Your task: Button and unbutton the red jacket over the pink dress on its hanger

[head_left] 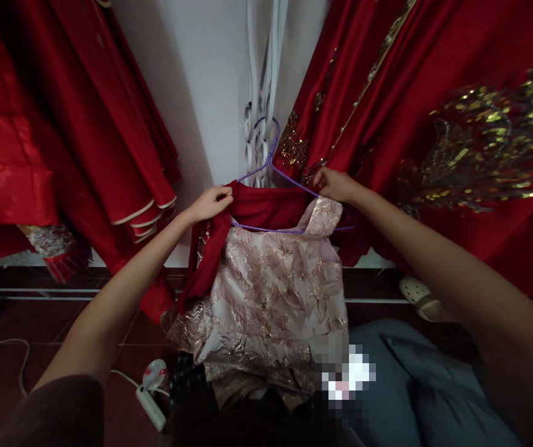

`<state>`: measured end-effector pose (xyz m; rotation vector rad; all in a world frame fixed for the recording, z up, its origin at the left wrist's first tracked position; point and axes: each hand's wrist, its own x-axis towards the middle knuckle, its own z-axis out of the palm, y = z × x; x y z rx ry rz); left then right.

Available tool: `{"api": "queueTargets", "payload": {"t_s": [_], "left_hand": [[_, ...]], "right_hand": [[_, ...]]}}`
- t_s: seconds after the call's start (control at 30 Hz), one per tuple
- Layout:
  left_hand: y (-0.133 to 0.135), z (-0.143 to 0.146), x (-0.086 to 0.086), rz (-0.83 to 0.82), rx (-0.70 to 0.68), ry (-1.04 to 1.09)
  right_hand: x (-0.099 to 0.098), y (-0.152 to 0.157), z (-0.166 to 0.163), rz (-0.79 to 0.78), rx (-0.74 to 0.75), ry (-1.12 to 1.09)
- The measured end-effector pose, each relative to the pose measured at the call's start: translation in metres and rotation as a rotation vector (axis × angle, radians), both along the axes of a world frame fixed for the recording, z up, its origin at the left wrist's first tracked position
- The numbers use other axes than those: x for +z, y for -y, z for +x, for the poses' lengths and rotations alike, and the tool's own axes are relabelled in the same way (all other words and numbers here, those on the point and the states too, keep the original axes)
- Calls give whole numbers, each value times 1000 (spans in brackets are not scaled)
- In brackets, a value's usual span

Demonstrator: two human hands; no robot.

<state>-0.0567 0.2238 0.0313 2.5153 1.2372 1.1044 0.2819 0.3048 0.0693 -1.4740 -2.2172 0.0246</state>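
A purple wire hanger hangs from a white metal rack post. On it is a pale pink and gold brocade garment, one broad strap over the hanger's right end. A dark red garment with beading lies behind and to the left of the brocade, across the hanger. My left hand pinches the red cloth at the hanger's left shoulder. My right hand is closed, fingers curled beside the hanger's right arm, just above the strap; what lies between its fingertips is hidden.
Red garments hang at left, and red cloth with gold sequins at right. White scrollwork posts stand against the wall. A power strip with a cord lies on the dark tiled floor. Blue-grey fabric and a light clog show lower right.
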Motion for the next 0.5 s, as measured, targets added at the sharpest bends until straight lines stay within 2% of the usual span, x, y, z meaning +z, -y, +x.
{"api": "queueTargets", "payload": {"t_s": [0.2,0.3,0.37,0.43,0.5], "left_hand": [[1,1,0,39,42,-69],[5,3,0,75,101,-117],[7,4,0,95,139,-151],[9,6,-2,111,178,-181],[11,8,-4,120,209,-197]], "right_hand": [[-3,27,66,-42,-199,84],[8,41,82,7,-257,101],[19,52,86,-10,-263,33],[28,65,83,-180,-225,-150],[30,81,74,-436,-176,-366]]}}
